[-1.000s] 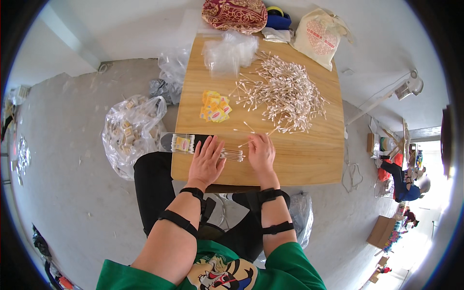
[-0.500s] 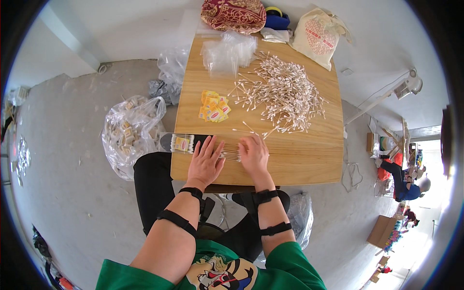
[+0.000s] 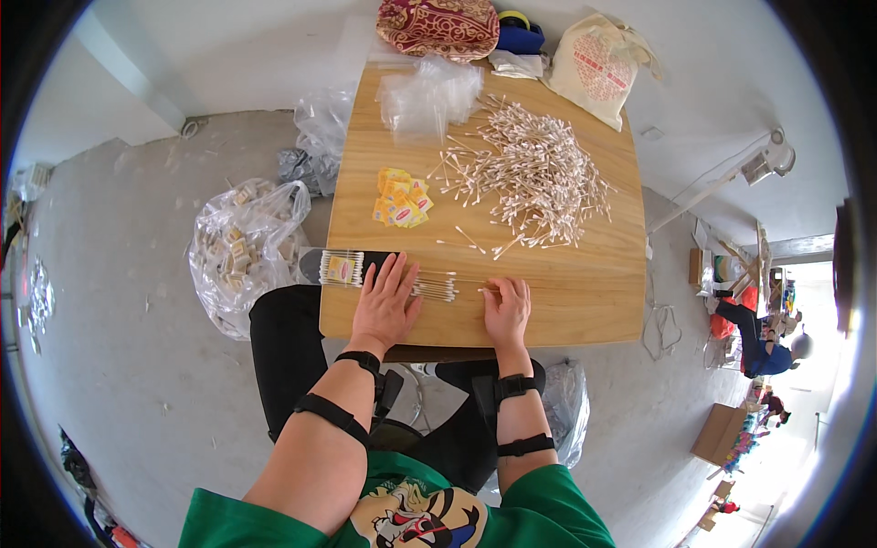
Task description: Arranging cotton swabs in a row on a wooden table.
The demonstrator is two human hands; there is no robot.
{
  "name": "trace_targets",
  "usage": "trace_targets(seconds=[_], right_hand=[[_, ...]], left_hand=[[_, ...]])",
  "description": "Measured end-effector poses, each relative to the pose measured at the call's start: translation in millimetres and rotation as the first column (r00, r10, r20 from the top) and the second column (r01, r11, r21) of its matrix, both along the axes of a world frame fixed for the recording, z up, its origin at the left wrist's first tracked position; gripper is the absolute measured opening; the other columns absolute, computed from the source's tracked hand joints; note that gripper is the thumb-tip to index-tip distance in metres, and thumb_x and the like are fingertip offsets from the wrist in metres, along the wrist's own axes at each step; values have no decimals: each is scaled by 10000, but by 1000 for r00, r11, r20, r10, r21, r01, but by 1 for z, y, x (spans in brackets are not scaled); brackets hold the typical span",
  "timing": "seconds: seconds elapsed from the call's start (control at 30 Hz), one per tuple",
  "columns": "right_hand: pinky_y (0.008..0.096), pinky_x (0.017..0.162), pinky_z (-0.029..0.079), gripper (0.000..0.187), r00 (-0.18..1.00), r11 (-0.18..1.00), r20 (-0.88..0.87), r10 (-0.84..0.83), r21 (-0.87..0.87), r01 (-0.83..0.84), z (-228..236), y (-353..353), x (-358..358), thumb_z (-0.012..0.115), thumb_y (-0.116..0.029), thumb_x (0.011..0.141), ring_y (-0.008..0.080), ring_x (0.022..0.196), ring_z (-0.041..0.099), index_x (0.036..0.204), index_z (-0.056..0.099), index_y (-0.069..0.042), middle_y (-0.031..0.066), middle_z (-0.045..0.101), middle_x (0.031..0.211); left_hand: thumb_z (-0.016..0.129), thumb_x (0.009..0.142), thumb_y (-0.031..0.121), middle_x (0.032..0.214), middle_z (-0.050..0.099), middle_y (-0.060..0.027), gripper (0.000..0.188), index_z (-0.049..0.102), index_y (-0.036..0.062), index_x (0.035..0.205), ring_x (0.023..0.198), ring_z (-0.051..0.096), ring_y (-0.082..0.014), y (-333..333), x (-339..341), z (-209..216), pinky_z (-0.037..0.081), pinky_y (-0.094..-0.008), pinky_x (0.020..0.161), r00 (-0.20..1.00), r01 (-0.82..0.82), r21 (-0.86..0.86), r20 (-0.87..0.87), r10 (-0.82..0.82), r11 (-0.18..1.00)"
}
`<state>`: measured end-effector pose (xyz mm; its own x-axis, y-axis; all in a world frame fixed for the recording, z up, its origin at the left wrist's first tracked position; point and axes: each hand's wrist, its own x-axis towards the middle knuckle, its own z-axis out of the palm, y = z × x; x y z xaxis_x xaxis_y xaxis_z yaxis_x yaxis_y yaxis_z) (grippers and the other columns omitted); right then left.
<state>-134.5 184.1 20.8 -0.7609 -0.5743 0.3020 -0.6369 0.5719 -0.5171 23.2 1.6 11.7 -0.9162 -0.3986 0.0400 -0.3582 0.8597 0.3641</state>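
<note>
Where the counter point(image 3: 585, 297) spreads before me, I count 1 heap of swabs point(image 3: 544, 173) at 1 o'clock, too many to number, 1 pile of yellow cards point(image 3: 400, 199) at 12 and 1 swab-filled packet point(image 3: 341, 268) at 11, beside the left edge. Bare wood runs from my right fingers point(image 3: 517, 289) toward 3 o'clock, right out to the edge. Those fingers curl inward; whether they pinch anything, I cannot tell. My left fingers point(image 3: 391, 273) are spread flat over 1 row of swabs point(image 3: 437, 289) whose ends stick out toward 3 o'clock.
</note>
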Motion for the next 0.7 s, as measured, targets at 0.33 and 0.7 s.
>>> trace_targets(seconds=[0.33, 0.7], right_hand=[[435, 762, 505, 197, 977, 998, 211, -44, -30, 52, -3, -31, -22, 641, 29, 786, 349, 867, 614, 973, 632, -32, 144, 616, 882], [428, 771, 509, 127, 948, 978, 243, 204, -7, -209, 8, -66, -23, 629, 28, 778, 342, 877, 610, 876, 656, -48, 116, 628, 912]], left_hand=[[512, 962, 393, 1568, 318, -100, 593, 399, 138, 1485, 1463, 262, -256, 1, 0, 0, 173, -470, 1199, 1000, -2, -16, -19, 2, 1000], [566, 934, 355, 1540, 366, -117, 587, 429, 117, 1452, 1442, 307, -280, 1, 0, 0, 209, -482, 1182, 997, -5, -4, -79, 5, 1000]])
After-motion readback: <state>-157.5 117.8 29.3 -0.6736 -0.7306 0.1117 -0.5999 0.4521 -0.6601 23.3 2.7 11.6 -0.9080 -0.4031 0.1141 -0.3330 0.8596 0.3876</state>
